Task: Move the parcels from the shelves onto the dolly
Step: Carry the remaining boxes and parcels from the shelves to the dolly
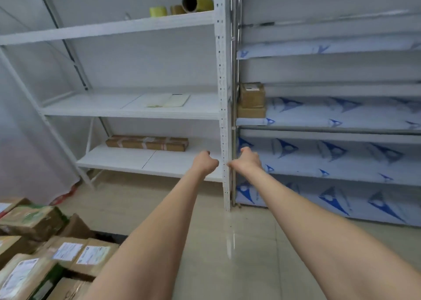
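Left hand (206, 163) and right hand (248, 160) curled, empty, either side of shelf upright (224, 94). Long parcel (147, 143) at ten o'clock, bottom shelf. Labelled cartons (68, 252) at seven; print unreadable.

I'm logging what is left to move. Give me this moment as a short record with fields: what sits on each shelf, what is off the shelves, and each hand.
Left rack, bottom shelf: long flat brown parcel
Left rack, middle shelf: flat pale item, kind unclear
Left rack, top shelf: tape rolls
Right rack, left end: small box stacked on a flatter box
Lower left: heap of labelled parcels; dolly not visible
Left hand: fingers curled, holding nothing
Right hand: fingers curled, holding nothing
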A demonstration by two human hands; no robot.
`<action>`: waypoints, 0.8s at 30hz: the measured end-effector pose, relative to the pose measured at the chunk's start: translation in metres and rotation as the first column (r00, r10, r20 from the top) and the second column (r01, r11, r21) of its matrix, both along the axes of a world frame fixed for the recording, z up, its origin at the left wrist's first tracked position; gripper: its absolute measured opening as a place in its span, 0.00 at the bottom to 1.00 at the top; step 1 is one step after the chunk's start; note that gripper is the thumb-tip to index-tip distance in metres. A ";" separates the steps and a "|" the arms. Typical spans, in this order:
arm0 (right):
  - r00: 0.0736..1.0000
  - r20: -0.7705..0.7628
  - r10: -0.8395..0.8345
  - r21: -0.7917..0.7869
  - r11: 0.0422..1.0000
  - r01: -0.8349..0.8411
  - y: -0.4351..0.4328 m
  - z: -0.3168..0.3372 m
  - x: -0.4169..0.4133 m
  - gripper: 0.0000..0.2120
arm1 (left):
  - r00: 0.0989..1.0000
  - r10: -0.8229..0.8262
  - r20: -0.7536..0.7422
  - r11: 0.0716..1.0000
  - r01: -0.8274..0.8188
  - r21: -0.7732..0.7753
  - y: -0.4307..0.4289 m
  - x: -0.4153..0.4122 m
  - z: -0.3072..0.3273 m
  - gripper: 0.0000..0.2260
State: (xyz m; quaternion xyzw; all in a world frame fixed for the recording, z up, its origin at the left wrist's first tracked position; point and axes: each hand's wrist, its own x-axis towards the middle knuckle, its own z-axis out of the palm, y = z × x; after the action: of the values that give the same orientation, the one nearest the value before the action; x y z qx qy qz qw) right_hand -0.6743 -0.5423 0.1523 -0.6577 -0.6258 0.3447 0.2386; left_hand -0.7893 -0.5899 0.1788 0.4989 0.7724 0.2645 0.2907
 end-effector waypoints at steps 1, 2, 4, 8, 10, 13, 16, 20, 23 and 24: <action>1.000 -0.001 -0.019 0.010 1.000 0.019 0.008 0.005 0.021 0.32 | 1.000 -0.020 -0.005 1.000 0.020 0.021 0.010 0.022 0.006 0.24; 0.999 -0.004 -0.035 0.021 0.999 0.035 0.016 0.010 0.042 0.32 | 0.999 -0.039 -0.010 0.998 0.040 0.041 0.020 0.042 0.011 0.21; 0.998 -0.020 -0.068 0.027 0.997 0.068 0.033 0.019 0.080 0.30 | 0.997 -0.071 -0.023 0.995 0.073 0.066 0.039 0.079 0.023 0.20; 0.988 -0.023 -0.154 0.061 0.986 0.155 0.062 0.043 0.147 0.31 | 0.985 -0.165 -0.051 0.980 0.169 0.100 0.084 0.143 0.042 0.18; 0.981 -0.035 -0.192 0.087 0.977 0.195 0.076 0.054 0.178 0.32 | 0.975 -0.211 -0.066 0.970 0.217 0.109 0.109 0.171 0.049 0.17; 0.965 -0.063 -0.256 0.105 0.960 0.261 0.101 0.068 0.217 0.30 | 0.960 -0.265 -0.094 0.954 0.275 0.121 0.147 0.211 0.060 0.20; 0.949 -0.052 -0.312 0.109 0.943 0.316 0.130 0.081 0.250 0.31 | 0.945 -0.317 -0.082 0.935 0.326 0.138 0.189 0.245 0.066 0.23; 0.932 -0.032 -0.361 0.121 0.924 0.362 0.183 0.089 0.279 0.32 | 0.922 -0.382 -0.062 0.909 0.387 0.155 0.252 0.274 0.069 0.26; 0.930 -0.023 -0.368 0.127 0.921 0.367 0.236 0.090 0.282 0.32 | 0.916 -0.390 -0.092 0.901 0.401 0.166 0.310 0.278 0.068 0.24; 0.932 -0.024 -0.362 0.126 0.923 0.362 0.256 0.088 0.281 0.32 | 0.916 -0.389 -0.104 0.901 0.401 0.166 0.329 0.276 0.067 0.23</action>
State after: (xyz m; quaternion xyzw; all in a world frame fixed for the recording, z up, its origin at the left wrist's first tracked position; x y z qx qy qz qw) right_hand -0.3934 -0.2868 0.2407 -0.7452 -0.5145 0.2537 0.3399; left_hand -0.5137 -0.2609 0.2457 0.6784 0.6371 0.2529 0.2645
